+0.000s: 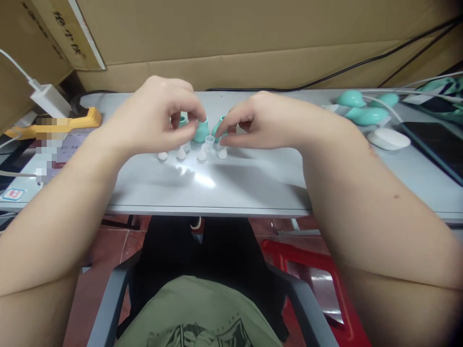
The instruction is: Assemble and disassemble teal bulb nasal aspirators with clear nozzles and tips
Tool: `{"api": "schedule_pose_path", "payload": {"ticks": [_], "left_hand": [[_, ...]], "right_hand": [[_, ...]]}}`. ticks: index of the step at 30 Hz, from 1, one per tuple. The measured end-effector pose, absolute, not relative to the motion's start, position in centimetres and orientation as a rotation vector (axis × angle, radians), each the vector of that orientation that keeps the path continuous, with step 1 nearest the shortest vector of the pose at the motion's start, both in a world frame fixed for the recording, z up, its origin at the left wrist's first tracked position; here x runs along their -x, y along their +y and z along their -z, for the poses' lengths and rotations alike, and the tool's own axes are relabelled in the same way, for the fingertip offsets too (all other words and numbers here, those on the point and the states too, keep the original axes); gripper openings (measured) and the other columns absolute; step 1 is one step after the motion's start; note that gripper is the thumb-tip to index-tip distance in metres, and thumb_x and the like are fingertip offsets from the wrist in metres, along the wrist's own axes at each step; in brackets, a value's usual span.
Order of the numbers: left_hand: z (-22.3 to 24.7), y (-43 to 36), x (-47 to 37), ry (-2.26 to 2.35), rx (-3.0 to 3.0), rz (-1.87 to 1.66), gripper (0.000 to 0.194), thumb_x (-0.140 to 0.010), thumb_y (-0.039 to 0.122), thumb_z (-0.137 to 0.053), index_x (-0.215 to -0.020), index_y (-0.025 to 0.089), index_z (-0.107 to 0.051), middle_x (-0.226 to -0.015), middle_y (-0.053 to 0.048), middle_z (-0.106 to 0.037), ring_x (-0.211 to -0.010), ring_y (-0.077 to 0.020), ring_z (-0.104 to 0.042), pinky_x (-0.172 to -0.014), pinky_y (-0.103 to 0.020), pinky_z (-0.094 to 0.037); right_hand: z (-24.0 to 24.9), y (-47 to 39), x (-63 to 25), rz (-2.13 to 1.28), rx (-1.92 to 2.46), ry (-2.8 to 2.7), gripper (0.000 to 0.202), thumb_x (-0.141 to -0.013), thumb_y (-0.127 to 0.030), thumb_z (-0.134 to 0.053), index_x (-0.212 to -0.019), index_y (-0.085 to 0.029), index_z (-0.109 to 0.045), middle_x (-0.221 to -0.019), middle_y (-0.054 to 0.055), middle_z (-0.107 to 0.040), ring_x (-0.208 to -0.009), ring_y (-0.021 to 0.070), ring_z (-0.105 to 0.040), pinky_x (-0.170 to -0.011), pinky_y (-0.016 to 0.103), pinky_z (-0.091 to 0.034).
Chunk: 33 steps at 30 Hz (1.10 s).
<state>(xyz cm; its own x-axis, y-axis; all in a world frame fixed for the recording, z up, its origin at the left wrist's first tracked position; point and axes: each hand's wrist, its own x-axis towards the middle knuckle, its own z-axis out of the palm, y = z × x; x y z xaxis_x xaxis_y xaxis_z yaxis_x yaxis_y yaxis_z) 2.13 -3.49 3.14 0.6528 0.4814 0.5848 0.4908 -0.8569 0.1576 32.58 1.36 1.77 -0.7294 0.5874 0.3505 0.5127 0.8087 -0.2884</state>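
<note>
We see two bare hands meeting over the far middle of a grey worktop [253, 188]. The left hand [159, 118] has its fingertips closed round a small teal cap [201, 130], lifted just above the surface; a second teal piece [183, 120] shows behind its fingers, though we cannot tell whether it is held. The right hand [260, 120] pinches another teal cap [218, 127], tilted, at 3 o'clock of the first and just beside it. Below the fingers stands a row of small white tips [181, 154] — we count four along the front, plus one clear tube-like piece [209, 140] at 12 o'clock of the gap between the last two. We judge the chief risk to be a toppled row: the tips are light and close together, and a knuckle or a lowered cap brushing one could scatter them toward the near edge at 6 o'clock, where they would drop to the floor. A slack pinch on the tilted cap could also let it fall onto the row. At 2 o'clock lie at least three larger teal bulbs [361, 115] among white cables, well apart from the hands, with a white mouse [388, 138] near them; at 10 o'clock, a yellow tool [85, 118] — one of each.
</note>
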Motion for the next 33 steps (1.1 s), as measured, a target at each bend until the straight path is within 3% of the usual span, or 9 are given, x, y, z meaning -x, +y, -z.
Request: {"api": "schedule_pose_path", "payload": {"ticks": [3,5,11,15,18,21,26,29,33], "left_hand": [[-5.0,-3.6,-4.0,-1.059,2.861,0.898,0.040,-0.100,0.048,-0.070,-0.116,0.023,-0.096,-0.102,-0.005,-0.082,-0.074,-0.0179,-0.065,-0.071,-0.043,-0.046],[-5.8,-3.3,-5.1,-1.085,2.849,0.849,0.043,-0.091,0.053,-0.065,-0.106,0.025,-0.094,-0.098,-0.005,-0.082,-0.073,-0.0214,-0.064,-0.071,-0.045,-0.046],[-4.3,-1.2,-6.6,-0.948,2.875,0.982,0.035,-0.095,0.042,-0.065,-0.106,0.025,-0.093,-0.104,-0.004,-0.080,-0.082,-0.0210,-0.069,-0.079,-0.045,-0.051],[-2.0,0.3,-5.8,-0.754,2.811,1.464,0.026,-0.093,0.038,-0.081,-0.107,0.023,-0.096,-0.102,0.003,-0.085,-0.078,-0.0099,-0.068,-0.065,-0.030,-0.049],[-1.5,0.0,-4.9,-0.899,2.874,1.674,0.029,-0.092,0.037,-0.094,-0.115,0.018,-0.096,-0.104,0.000,-0.087,-0.083,-0.0140,-0.075,-0.072,-0.031,-0.058],[-1.8,-1.1,-4.6,-1.172,3.137,1.746,0.045,-0.101,0.035,-0.099,-0.140,0.018,-0.088,-0.132,-0.007,-0.090,-0.104,-0.0245,-0.087,-0.091,-0.042,-0.073],[-1.8,-1.5,-4.9,-1.367,3.408,1.701,0.042,-0.094,0.031,-0.105,-0.128,0.019,-0.085,-0.118,-0.005,-0.091,-0.114,-0.0288,-0.092,-0.100,-0.040,-0.075],[-1.6,-1.0,-5.0,-1.526,3.347,1.852,0.044,-0.087,0.025,-0.108,-0.130,0.023,-0.097,-0.102,0.002,-0.089,-0.108,-0.0244,-0.093,-0.098,-0.033,-0.077],[-1.6,-0.6,-5.4,-1.531,3.220,2.109,0.035,-0.080,0.017,-0.107,-0.112,0.029,-0.102,-0.108,0.004,-0.090,-0.102,-0.0181,-0.092,-0.094,-0.026,-0.076]], "right_hand": [[-1.5,1.4,-32.3,-0.244,0.918,-2.584,0.032,-0.089,-0.003,-0.091,-0.096,-0.033,-0.099,-0.072,-0.009,-0.072,-0.057,0.0135,-0.049,-0.059,0.039,-0.037],[-1.7,1.2,-32.0,-0.245,1.015,-2.584,0.033,-0.090,0.000,-0.092,-0.097,-0.031,-0.100,-0.073,-0.009,-0.073,-0.057,0.0134,-0.049,-0.061,0.040,-0.038],[-1.9,1.0,-32.2,-0.172,1.036,-2.628,0.029,-0.091,0.004,-0.090,-0.088,-0.025,-0.091,-0.064,-0.008,-0.066,-0.055,0.0156,-0.046,-0.059,0.043,-0.037],[-2.5,0.8,-33.2,-0.280,0.750,-2.456,0.027,-0.085,0.006,-0.078,-0.087,-0.020,-0.085,-0.069,-0.004,-0.070,-0.061,0.0141,-0.054,-0.060,0.038,-0.041],[-2.7,0.8,-33.2,-0.497,0.562,-2.241,0.022,-0.089,-0.008,-0.074,-0.094,-0.024,-0.088,-0.077,0.000,-0.075,-0.067,0.0136,-0.061,-0.060,0.038,-0.040],[-2.1,1.3,-32.6,-0.727,0.383,-2.116,0.024,-0.092,-0.011,-0.071,-0.104,-0.025,-0.086,-0.087,-0.001,-0.079,-0.072,0.0129,-0.068,-0.066,0.037,-0.050],[-0.4,2.3,-31.4,-0.844,0.252,-2.128,0.017,-0.109,-0.005,-0.071,-0.119,-0.019,-0.072,-0.102,0.004,-0.076,-0.088,0.0143,-0.072,-0.082,0.034,-0.060],[0.3,2.6,-30.6,-0.581,0.263,-2.066,0.026,-0.097,-0.002,-0.070,-0.112,-0.021,-0.079,-0.109,0.008,-0.078,-0.088,0.0152,-0.069,-0.080,0.035,-0.057],[0.7,2.1,-29.9,-0.442,0.295,-1.875,0.016,-0.096,-0.007,-0.074,-0.102,-0.022,-0.076,-0.109,0.010,-0.077,-0.085,0.0169,-0.066,-0.078,0.037,-0.056]]}}
